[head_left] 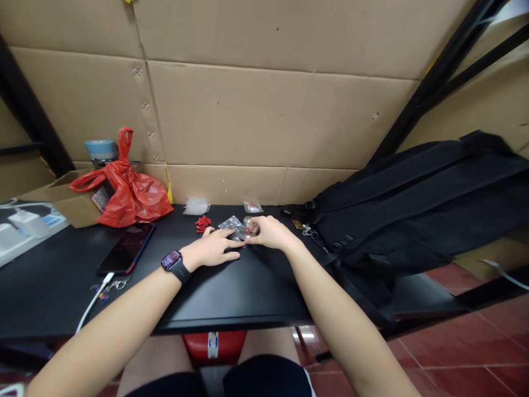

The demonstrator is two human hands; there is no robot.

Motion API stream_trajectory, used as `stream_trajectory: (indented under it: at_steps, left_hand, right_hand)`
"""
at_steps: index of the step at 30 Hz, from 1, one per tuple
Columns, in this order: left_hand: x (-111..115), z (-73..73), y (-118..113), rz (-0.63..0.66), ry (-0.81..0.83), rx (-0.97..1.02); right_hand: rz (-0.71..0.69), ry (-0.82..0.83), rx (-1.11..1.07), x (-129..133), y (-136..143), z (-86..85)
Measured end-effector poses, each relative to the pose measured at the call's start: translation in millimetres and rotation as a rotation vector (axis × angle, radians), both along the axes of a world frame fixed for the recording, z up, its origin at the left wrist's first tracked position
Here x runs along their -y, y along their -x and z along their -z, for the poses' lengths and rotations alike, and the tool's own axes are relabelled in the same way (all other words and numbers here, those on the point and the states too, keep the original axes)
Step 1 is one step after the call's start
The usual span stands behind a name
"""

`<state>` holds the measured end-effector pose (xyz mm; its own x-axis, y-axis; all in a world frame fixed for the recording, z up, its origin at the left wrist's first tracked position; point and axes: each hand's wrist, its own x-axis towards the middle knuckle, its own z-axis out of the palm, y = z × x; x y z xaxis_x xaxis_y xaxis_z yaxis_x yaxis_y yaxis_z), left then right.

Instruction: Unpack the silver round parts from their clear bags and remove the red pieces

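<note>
1. At the far left, a white power strip (16,240) lies on the black counter (231,286).
2. Beside it, a knotted red plastic bag (134,193) leans against an open cardboard box (76,201); a blue-lidded container (101,150) stands behind the bag.
3. In front, a dark phone (127,248) lies with a white cable (93,302) plugged into its near end.
4. A whitish packet (196,207) rests near the cardboard wall, with a small pile of red pieces (203,224) in front.
5. The left hand (210,248), palm down with fingers spread, is open and touches a clear plastic bag (233,226).
6. The right hand (268,232) pinches a small red-and-clear piece (248,232) at that bag's right edge; its details are too small to tell.
7. Behind, a clear packet (253,207) lies by the wall.
8. Further right are metal rings (307,230) and a large black backpack (417,204).
</note>
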<state>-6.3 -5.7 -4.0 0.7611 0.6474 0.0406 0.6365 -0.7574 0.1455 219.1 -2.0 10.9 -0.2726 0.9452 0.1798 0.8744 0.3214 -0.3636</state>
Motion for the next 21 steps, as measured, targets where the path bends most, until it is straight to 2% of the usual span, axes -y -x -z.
stream_trajectory:
  at_steps: [5, 11, 15, 21]
  left_hand:
    - [0, -1.3, -1, -0.002, 0.000, -0.011]
    - [-1, -2.0, 0, 0.013, 0.005, -0.002]
    - [0, -3.3, 1, 0.037, 0.046, 0.008]
    - [-3, -1.2, 3, 0.059, 0.052, 0.037]
  right_hand:
    - [0.015, 0.028, 0.034, -1, -3, -2.4]
    - [-0.131, 0.079, -0.064, -5, -4, 1.2]
    - [-0.097, 0.009, -0.106, -8, 8, 7.0]
    - [-0.058, -0.105, -0.010, -15, 20, 14.0]
